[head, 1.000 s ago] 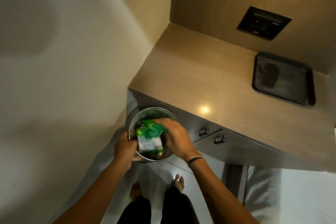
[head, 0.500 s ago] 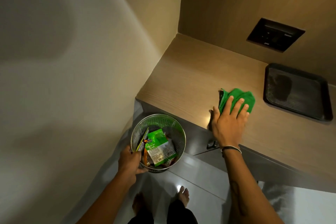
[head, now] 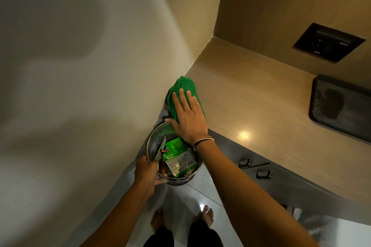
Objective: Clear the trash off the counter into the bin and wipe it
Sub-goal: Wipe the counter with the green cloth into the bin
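two hands, right hand (head: 187, 118) flat and spread on green cloth (head: 183, 94) at counter (head: 251, 102) edge, left hand (head: 147, 172) gripping bin (head: 152, 140) rim

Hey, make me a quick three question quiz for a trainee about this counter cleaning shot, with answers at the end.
1. True or false: the right hand presses a green cloth on the counter.
2. What does the left hand grip?
3. The snack packet lies: A) on the counter B) in the bin C) on the tray

Key: 1 true; 2 the bin's rim; 3 B
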The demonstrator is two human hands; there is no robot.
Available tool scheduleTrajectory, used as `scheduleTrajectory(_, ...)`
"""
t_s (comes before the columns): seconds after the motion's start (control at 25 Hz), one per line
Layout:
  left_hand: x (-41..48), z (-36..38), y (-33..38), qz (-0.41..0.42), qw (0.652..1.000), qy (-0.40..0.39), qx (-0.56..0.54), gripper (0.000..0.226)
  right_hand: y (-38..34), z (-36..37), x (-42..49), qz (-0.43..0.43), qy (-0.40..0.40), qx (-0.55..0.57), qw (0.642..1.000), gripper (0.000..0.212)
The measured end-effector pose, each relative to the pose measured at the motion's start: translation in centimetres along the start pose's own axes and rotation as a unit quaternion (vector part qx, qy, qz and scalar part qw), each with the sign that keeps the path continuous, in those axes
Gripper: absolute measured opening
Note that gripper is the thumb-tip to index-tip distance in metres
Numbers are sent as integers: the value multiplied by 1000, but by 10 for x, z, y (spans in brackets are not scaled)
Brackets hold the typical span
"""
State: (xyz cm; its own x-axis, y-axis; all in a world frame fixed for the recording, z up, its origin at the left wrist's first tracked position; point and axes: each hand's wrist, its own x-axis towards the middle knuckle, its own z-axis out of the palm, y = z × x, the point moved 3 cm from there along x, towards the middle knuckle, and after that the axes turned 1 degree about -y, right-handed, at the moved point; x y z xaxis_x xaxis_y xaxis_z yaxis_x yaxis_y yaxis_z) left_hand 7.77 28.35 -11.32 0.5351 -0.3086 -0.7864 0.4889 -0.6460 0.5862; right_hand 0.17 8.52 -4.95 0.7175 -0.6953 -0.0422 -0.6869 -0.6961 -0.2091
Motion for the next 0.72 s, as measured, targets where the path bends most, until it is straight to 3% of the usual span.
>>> scheduleTrajectory(0.04,0,-1,-2,0,1000,-1,-2,42,1,0,-10,-32,5,-3,999,77)
scheduleTrajectory(0.2,1,0,-7,4,1000,-1,-22,41,4,-1,-46,-113,44,58,991,87)
scheduleTrajectory(0.32,1,2,-16,1,999,10,-31,41,2,28,-97,-135,-23,127,982,80)
scheduleTrajectory(0.44,6,6,-45,15,1000,5,9,47,6,72,-161,-112,-49,116,986,69)
scheduleTrajectory(0.56,18,12,-84,24,999,3,22,38,17,117,-199,-58,-41,142,987,72)
scheduleTrajectory(0.72,64,27,-153,-17,1000,-13,4,34,33,197,-217,24,-61,200,978,69)
